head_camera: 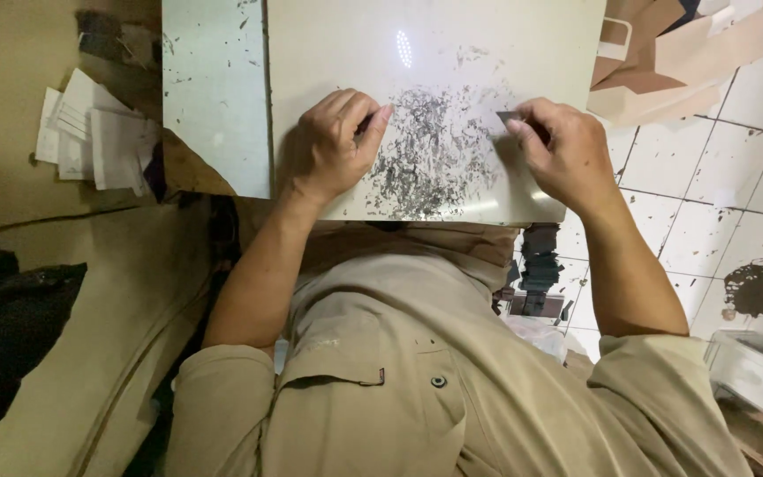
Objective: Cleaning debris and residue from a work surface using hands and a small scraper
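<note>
The bench (452, 40) carries a pale, glossy top with a scatter of grey flakes (434, 150) across its middle. Both hands work at the edges of that scatter.

Left hand (333, 146): rests knuckles-up on the bench, at the left border of the flakes. The fingers (373, 119) are curled inward, tips pressed to the surface. Something dark shows between two of them; what it is cannot be told, nor whether it is gripped.

Right hand (562, 150): rests at the right border of the flakes. Thumb and forefinger pinch a small, flat grey piece (514, 116), which points left toward the flakes and lies at or just above the surface.

Surroundings:
- A second, speckled panel (214, 97) lies just beside the bench top on the left.
- A stack of white papers (94, 132) sits farther left.
- Brown paper bags (673, 62) lie on the tiled floor (735, 194) at upper right.
- A dark stain (761, 287) marks the floor at right.
- The person wears a tan shirt (399, 371) with short sleeves.
</note>
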